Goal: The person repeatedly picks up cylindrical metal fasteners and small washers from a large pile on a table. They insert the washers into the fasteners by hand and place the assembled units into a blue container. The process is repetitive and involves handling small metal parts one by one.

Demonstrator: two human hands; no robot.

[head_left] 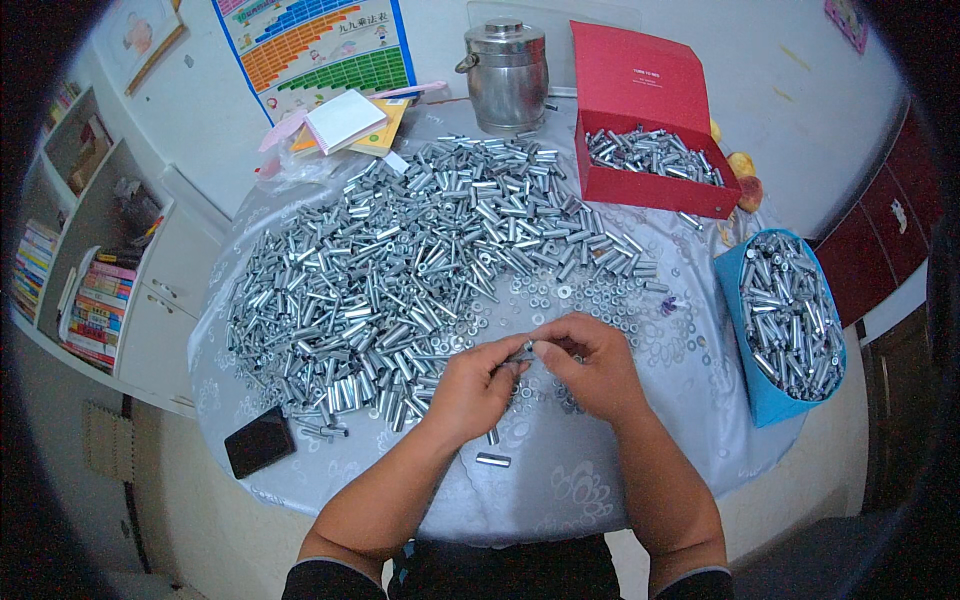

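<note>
Both hands meet at the near middle of the round table (560,490), over the silver patterned cloth. Left hand (475,385) is curled, fingertips pinched on a small metal sleeve (521,352), which sits right between the two hands. Right hand (590,362) is closed too, thumb and fingers at the other end of that sleeve (looks like it also pinches a washer there, but too small to be sure).

Around them:
- Big heap of metal sleeves (400,270) covers the left and far half of the table, just beyond the left hand.
- Flat washers (590,292) are scattered past the right hand.
- One loose sleeve (493,459) lies near the table edge, below the left wrist.
- Blue bin (735,300) of filled sleeves is at the right edge, well apart from the hands.
- Red box (650,185) with lid up, more sleeves inside, stands far right.
- Steel pot (506,75) with a lid is at the far edge.
- Black phone (259,441) lies near left.
- Papers (345,120) are far left.
</note>
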